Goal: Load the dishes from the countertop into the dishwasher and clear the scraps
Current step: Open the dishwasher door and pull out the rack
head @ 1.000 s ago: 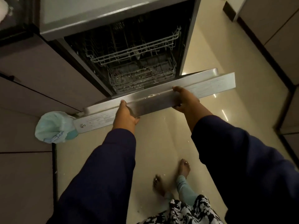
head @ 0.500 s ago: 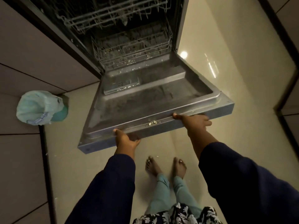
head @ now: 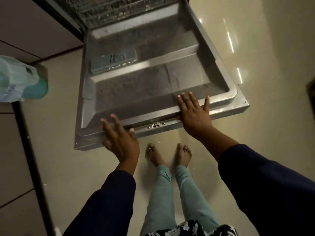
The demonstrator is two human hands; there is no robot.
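Observation:
The dishwasher door [head: 153,79] lies swung down flat, its grey inner panel facing up with a detergent compartment [head: 114,61] near its left side. The lower wire rack [head: 115,11] shows at the top edge of the view. My left hand [head: 119,138] hovers with straight fingers over the door's front edge, left of the latch [head: 156,124]. My right hand [head: 194,114] rests flat with spread fingers on the same edge, right of the latch. No dishes are in view.
A teal bin lined with a pale plastic bag [head: 18,79] stands on the floor at the left, beside brown cabinet fronts [head: 25,31]. My bare feet [head: 168,155] stand on the glossy beige floor [head: 264,48] just in front of the door.
The door has swung from half-raised down to flat. Both hands have let go of its front edge and now lie with straight fingers on or over it. The view has tilted downward.

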